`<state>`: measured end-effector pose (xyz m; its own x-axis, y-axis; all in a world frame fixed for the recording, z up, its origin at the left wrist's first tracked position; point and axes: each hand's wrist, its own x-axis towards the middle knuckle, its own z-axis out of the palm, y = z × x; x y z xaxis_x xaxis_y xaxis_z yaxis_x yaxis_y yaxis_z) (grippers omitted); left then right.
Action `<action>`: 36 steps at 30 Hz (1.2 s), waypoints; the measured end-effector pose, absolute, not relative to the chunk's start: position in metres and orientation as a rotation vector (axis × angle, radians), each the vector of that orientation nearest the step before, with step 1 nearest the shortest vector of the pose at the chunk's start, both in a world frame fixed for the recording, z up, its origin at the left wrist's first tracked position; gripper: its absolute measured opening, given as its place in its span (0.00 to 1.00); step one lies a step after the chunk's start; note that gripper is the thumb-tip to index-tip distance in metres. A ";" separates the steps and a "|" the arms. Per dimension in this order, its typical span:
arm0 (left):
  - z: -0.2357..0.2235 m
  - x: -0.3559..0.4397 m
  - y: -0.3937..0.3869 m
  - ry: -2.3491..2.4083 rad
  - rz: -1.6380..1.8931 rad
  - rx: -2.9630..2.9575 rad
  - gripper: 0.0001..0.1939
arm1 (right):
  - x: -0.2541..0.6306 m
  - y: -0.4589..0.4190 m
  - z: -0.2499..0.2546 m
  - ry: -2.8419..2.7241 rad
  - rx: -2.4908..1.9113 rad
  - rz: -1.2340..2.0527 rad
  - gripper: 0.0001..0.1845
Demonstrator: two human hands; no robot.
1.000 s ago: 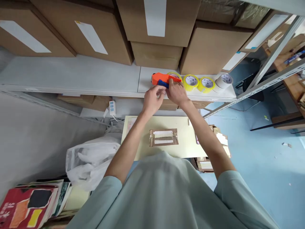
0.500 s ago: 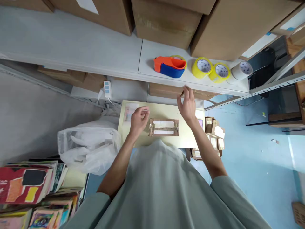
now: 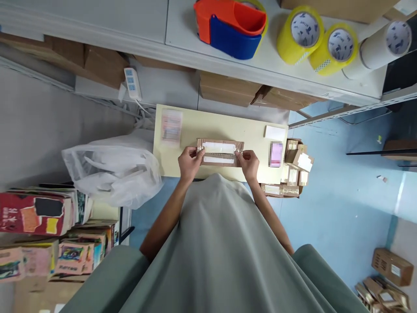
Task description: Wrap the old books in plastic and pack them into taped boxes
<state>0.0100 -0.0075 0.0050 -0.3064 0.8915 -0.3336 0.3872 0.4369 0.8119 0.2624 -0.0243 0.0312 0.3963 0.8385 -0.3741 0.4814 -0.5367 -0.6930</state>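
A small brown cardboard box (image 3: 219, 148) with white strips and clear tape at its ends is held over the near side of the pale yellow table (image 3: 208, 121). My left hand (image 3: 190, 162) grips its left end, thumb on top. At the right end, the fingers of my right hand (image 3: 249, 164) are closed on the box in the same way. On the table to the right lie a phone with a pinkish screen (image 3: 276, 154) and a white slip (image 3: 274, 132). A printed sheet (image 3: 171, 127) lies at the table's left.
Above the table's far edge runs a grey shelf (image 3: 130, 32) with an orange and blue tape dispenser (image 3: 233, 28) and tape rolls (image 3: 301, 34). A white plastic bag (image 3: 114, 169) bulges at the left, near stacked books (image 3: 35, 213). Small boxes (image 3: 298, 161) are piled at the right.
Both hands have come down from the air onto the box's two ends and closed on it. My view has shifted, so the tape dispenser and rolls appear larger and higher.
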 end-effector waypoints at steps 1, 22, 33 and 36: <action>0.005 0.012 -0.008 1.878 0.807 1.064 0.13 | 0.263 -0.025 0.029 -1.115 -2.163 1.001 0.32; -0.015 0.006 -0.022 1.790 0.654 1.183 0.06 | 0.305 -0.060 0.002 -1.410 -2.033 1.016 0.16; -0.054 -0.010 -0.010 1.801 0.408 1.197 0.12 | 0.330 -0.061 -0.049 -1.242 -2.164 1.255 0.14; -0.053 -0.004 0.011 1.791 0.523 1.132 0.12 | 0.333 -0.045 -0.051 -1.083 -2.072 1.289 0.20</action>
<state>-0.0037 0.0106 -0.0533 -0.1508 0.8663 -0.4762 0.4743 0.4861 0.7340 0.3333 -0.0446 -0.0512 0.2481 0.8150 -0.5236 0.3759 -0.5792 -0.7234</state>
